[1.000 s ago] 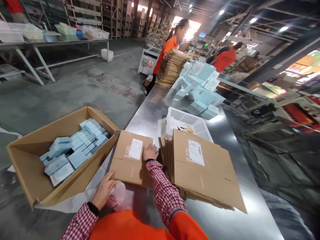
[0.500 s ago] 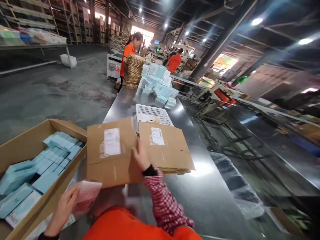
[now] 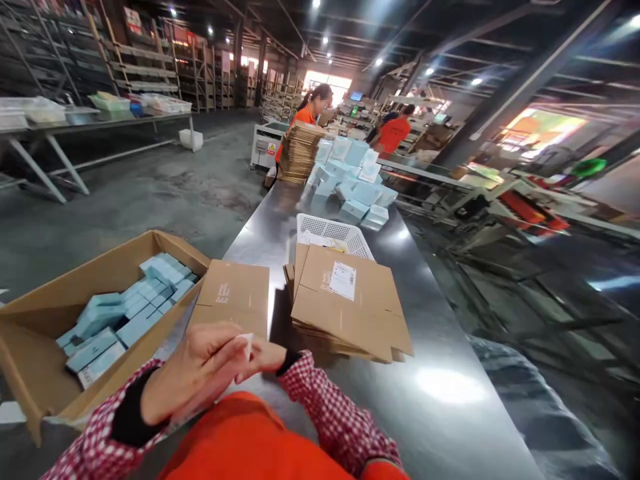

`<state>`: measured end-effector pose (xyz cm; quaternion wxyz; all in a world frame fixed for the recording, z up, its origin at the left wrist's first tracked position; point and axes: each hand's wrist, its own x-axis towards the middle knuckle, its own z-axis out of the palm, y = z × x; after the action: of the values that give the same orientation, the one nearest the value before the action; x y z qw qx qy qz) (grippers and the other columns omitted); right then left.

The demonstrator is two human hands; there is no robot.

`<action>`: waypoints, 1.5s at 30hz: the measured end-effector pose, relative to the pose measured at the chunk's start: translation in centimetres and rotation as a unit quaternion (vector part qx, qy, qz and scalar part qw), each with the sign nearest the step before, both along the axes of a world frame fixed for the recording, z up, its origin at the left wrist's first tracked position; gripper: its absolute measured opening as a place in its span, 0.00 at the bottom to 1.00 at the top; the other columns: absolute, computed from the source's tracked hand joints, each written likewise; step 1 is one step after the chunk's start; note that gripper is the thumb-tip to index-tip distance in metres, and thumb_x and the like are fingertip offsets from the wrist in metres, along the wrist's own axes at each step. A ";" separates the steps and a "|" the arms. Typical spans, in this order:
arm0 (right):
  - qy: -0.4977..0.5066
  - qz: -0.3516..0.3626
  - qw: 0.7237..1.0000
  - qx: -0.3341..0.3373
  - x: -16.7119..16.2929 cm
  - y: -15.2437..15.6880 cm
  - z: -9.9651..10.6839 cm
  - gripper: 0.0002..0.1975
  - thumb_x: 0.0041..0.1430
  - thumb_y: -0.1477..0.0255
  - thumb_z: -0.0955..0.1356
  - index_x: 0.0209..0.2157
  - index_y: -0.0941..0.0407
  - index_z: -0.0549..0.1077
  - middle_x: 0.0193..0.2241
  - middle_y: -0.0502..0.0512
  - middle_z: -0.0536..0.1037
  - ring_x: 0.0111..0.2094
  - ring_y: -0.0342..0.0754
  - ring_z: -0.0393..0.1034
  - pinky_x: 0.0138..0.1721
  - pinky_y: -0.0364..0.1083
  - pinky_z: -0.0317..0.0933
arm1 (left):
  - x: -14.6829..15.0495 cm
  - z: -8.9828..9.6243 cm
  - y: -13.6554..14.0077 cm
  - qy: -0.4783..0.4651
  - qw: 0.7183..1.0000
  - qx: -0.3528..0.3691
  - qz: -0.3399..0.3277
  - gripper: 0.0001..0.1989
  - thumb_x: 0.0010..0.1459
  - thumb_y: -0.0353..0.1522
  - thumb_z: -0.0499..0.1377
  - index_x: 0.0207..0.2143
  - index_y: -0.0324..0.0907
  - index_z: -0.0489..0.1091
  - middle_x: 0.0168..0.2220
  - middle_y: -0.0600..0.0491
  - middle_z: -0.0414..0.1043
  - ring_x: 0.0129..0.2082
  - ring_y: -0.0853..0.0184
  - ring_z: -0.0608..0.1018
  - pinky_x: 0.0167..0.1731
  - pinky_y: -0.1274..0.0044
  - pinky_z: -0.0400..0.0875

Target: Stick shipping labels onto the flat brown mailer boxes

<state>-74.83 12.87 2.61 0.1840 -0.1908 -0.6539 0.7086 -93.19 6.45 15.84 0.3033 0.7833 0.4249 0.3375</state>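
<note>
My left hand (image 3: 197, 363) is closed around thin paper label sheets (image 3: 213, 387), held low over the table edge in front of me. My right hand (image 3: 265, 358) meets it from the right, its fingertips closed at the sheets' edge, partly hidden behind the left fingers. Just beyond both hands lies a flat cardboard carton (image 3: 240, 287) with white print and no label on its visible face. To its right, a stack of flat cartons (image 3: 370, 317) has a white shipping label (image 3: 343, 280) on the top one.
An open cardboard box (image 3: 55, 347) of light-blue boxes (image 3: 145, 300) stands at left. Behind the stack sits a white perforated basket (image 3: 357, 240). Farther along the metal table (image 3: 440, 333) are piled blue boxes (image 3: 350, 173) and stacked cardboard (image 3: 300, 150). Two people in orange work beyond.
My right hand has left the cartons and come to the sheets in my left hand. The left carton now shows no label; the labelled top carton on the right lies differently. The view has turned left.
</note>
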 end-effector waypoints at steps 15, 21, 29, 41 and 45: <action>0.041 -0.151 0.985 -0.078 -5.2 -4.2 -1.7 0.19 0.47 0.59 0.74 0.37 0.57 0.74 0.30 0.51 0.74 0.31 0.44 0.68 0.36 0.44 0.64 | -2.9 -11.9 -5.5 0.007 0.956 -0.060 0.286 0.15 0.58 0.44 0.54 0.42 0.46 0.69 0.39 0.52 0.77 0.40 0.62 0.79 0.40 0.74 0.74; -0.025 -0.263 0.963 0.062 -4.3 -2.3 -3.5 0.15 0.52 0.59 0.70 0.32 0.57 0.76 0.31 0.53 0.72 0.34 0.46 0.66 0.37 0.45 0.62 | -1.9 -14.2 -2.4 -0.043 0.937 -0.111 0.329 0.14 0.59 0.44 0.52 0.37 0.44 0.69 0.33 0.54 0.77 0.33 0.65 0.79 0.33 0.77 0.72; -0.085 -0.400 0.910 0.071 -5.2 6.8 -7.3 0.19 0.59 0.55 0.60 0.33 0.57 0.71 0.23 0.49 0.70 0.23 0.43 0.64 0.25 0.42 0.61 | -6.0 -20.3 1.3 0.074 0.952 -0.122 0.270 0.18 0.63 0.43 0.47 0.37 0.44 0.73 0.32 0.52 0.78 0.32 0.65 0.79 0.31 0.79 0.69; -0.360 -0.398 0.814 0.223 -6.1 20.2 -11.1 0.26 0.49 0.74 0.67 0.51 0.63 0.64 0.47 0.65 0.72 0.49 0.55 0.67 0.51 0.52 0.60 | -7.5 -26.6 3.5 0.140 0.974 -0.066 0.165 0.14 0.61 0.35 0.52 0.27 0.42 0.74 0.58 0.47 0.65 0.60 0.57 0.64 0.57 0.62 0.62; -0.446 -0.381 0.765 0.264 -5.8 19.9 -10.8 0.39 0.50 0.70 0.69 0.61 0.66 0.53 0.59 0.73 0.59 0.58 0.63 0.55 0.56 0.58 0.52 | -7.4 -28.2 4.2 0.155 0.974 -0.068 0.149 0.15 0.61 0.32 0.52 0.23 0.40 0.72 0.59 0.44 0.63 0.60 0.56 0.64 0.56 0.60 0.63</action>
<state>-80.67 32.73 -8.24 0.1698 -0.6628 -0.6970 0.2144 -100.57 10.61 -12.33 0.2325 0.7316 0.6004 0.2242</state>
